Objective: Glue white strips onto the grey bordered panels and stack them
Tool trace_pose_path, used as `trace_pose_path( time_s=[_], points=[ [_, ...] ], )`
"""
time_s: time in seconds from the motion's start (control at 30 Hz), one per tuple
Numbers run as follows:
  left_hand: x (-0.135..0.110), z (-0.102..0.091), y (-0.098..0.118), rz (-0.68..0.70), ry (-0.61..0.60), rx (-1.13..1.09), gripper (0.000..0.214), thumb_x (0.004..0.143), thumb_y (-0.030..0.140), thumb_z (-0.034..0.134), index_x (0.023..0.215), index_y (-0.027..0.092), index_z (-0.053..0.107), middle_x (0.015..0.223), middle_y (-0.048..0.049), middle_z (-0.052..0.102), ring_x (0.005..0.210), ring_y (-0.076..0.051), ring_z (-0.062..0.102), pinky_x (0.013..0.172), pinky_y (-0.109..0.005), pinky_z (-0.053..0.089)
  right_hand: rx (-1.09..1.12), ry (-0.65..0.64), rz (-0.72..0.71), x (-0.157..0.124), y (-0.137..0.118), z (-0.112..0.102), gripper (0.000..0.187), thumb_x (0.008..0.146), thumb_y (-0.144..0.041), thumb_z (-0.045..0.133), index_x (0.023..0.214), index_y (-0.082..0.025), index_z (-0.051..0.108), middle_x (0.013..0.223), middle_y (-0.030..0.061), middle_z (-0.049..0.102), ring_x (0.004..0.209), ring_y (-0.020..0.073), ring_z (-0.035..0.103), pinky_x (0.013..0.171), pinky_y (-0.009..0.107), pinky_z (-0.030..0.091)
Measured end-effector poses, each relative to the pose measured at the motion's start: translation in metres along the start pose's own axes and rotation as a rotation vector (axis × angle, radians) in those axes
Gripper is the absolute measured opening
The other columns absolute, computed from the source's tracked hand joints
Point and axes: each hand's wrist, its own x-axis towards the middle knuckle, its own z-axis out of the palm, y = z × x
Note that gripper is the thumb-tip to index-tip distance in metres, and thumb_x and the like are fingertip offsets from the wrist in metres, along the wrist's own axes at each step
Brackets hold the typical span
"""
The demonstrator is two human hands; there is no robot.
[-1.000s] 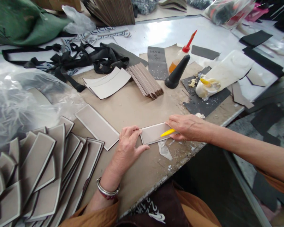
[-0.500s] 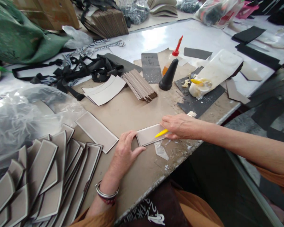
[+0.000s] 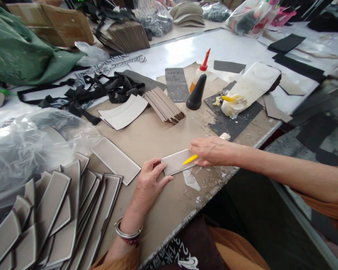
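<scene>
A beige rectangular panel (image 3: 174, 162) with a pale border lies on the table between my two hands. My left hand (image 3: 149, 182) holds its left end, one fingertip on the top face and the thumb by the lower edge. Over the right end is my right hand (image 3: 208, 150), closed around a yellow pointed tool (image 3: 190, 159) whose tip points left over the panel. Whether its hidden fingers also grip the panel, I cannot tell. Below the panel lies a whitish scrap (image 3: 191, 180). A similar bordered panel (image 3: 116, 159) rests to the upper left of my left hand.
Many bordered panels (image 3: 53, 202) are heaped at the left, beside clear plastic (image 3: 42, 127). Further back are a stack of strips (image 3: 165, 105), a black cone (image 3: 196, 93), a red-tipped bottle (image 3: 204, 65) and a white glue-smeared container (image 3: 250, 84). The table edge (image 3: 194, 217) runs diagonally nearby.
A finger of my left hand has moved onto the panel's left end. The right hand and yellow tool stay nearly in place; the view has shifted slightly.
</scene>
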Motion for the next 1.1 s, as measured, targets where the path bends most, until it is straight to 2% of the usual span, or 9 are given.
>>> trace_pose_path(
  time_s=[0.23, 0.33, 0.4, 0.53, 0.67, 0.73, 0.83, 0.93, 1.1],
  points=[
    [-0.002, 0.001, -0.001, 0.031, -0.012, 0.036, 0.030, 0.078, 0.033, 0.063, 0.105, 0.020, 0.059, 0.107, -0.0098, 0.056, 0.099, -0.022, 0.054, 0.086, -0.041, 0.050, 0.101, 0.040, 0.053, -0.011, 0.006, -0.003, 0.032, 0.082, -0.032, 0.061, 0.105, -0.011, 0.057, 0.097, 0.0113, 0.059, 0.088, 0.0236, 0.059, 0.067, 0.030, 0.046],
    [-0.002, 0.001, -0.002, 0.040, 0.008, 0.025, 0.029, 0.079, 0.033, 0.062, 0.104, 0.020, 0.060, 0.106, -0.0096, 0.057, 0.099, -0.023, 0.055, 0.084, -0.042, 0.051, 0.231, 0.190, 0.245, -0.028, 0.019, -0.002, 0.037, 0.083, -0.031, 0.059, 0.115, -0.011, 0.053, 0.105, 0.0121, 0.060, 0.094, 0.0223, 0.058, 0.079, 0.030, 0.045],
    [-0.001, 0.001, -0.002, 0.053, 0.024, 0.015, 0.027, 0.080, 0.035, 0.060, 0.103, 0.020, 0.061, 0.105, -0.0097, 0.058, 0.098, -0.023, 0.056, 0.083, -0.041, 0.052, 0.294, 0.251, 0.411, -0.038, 0.026, -0.001, 0.027, 0.085, -0.030, 0.055, 0.106, -0.012, 0.057, 0.098, 0.0103, 0.062, 0.091, 0.0214, 0.059, 0.081, 0.030, 0.044],
    [0.000, 0.002, -0.003, 0.080, 0.046, 0.018, 0.027, 0.081, 0.037, 0.059, 0.101, 0.019, 0.061, 0.103, -0.0096, 0.058, 0.094, -0.022, 0.057, 0.081, -0.040, 0.052, 0.459, 0.081, 0.717, -0.049, 0.028, 0.004, 0.021, 0.085, -0.035, 0.051, 0.082, -0.016, 0.059, 0.072, 0.0040, 0.062, 0.069, 0.0199, 0.061, 0.062, 0.027, 0.044],
    [0.001, 0.002, -0.006, 0.123, 0.049, 0.049, 0.028, 0.081, 0.036, 0.060, 0.102, 0.019, 0.060, 0.103, -0.0095, 0.058, 0.094, -0.022, 0.057, 0.080, -0.038, 0.053, 0.793, -0.098, 0.873, -0.048, 0.024, 0.012, 0.027, 0.087, -0.040, 0.045, 0.086, -0.017, 0.060, 0.056, -0.0010, 0.059, 0.053, 0.0172, 0.060, 0.052, 0.025, 0.044],
    [0.001, 0.002, -0.008, 0.147, 0.040, 0.069, 0.028, 0.080, 0.034, 0.060, 0.103, 0.018, 0.059, 0.103, -0.0096, 0.057, 0.094, -0.021, 0.057, 0.079, -0.036, 0.053, 0.749, 0.024, 0.816, -0.049, 0.024, 0.018, 0.025, 0.084, -0.035, 0.050, 0.098, -0.017, 0.060, 0.072, 0.0014, 0.065, 0.066, 0.0188, 0.063, 0.062, 0.027, 0.048],
    [0.000, 0.003, -0.010, 0.150, 0.033, 0.081, 0.028, 0.080, 0.033, 0.061, 0.102, 0.018, 0.058, 0.103, -0.0096, 0.057, 0.094, -0.021, 0.056, 0.079, -0.036, 0.053, 0.587, 0.206, 0.590, -0.052, 0.026, 0.026, 0.044, 0.077, -0.029, 0.062, 0.119, -0.019, 0.053, 0.107, 0.0062, 0.062, 0.098, 0.0220, 0.058, 0.086, 0.033, 0.045],
    [0.000, 0.003, -0.009, 0.137, 0.028, 0.066, 0.028, 0.079, 0.034, 0.062, 0.103, 0.019, 0.058, 0.103, -0.0091, 0.056, 0.094, -0.021, 0.056, 0.079, -0.036, 0.053, 0.571, 0.158, 0.457, -0.053, 0.027, 0.034, 0.049, 0.077, -0.029, 0.064, 0.123, -0.018, 0.052, 0.114, 0.0095, 0.059, 0.104, 0.0223, 0.055, 0.092, 0.035, 0.042],
    [0.000, 0.002, -0.007, 0.114, 0.016, 0.044, 0.029, 0.079, 0.033, 0.062, 0.104, 0.020, 0.058, 0.105, -0.0090, 0.055, 0.096, -0.021, 0.056, 0.080, -0.037, 0.053, 0.514, 0.170, 0.394, -0.051, 0.028, 0.046, 0.046, 0.079, -0.027, 0.062, 0.123, -0.015, 0.052, 0.111, 0.0117, 0.059, 0.102, 0.0218, 0.055, 0.092, 0.035, 0.043]
  ],
)
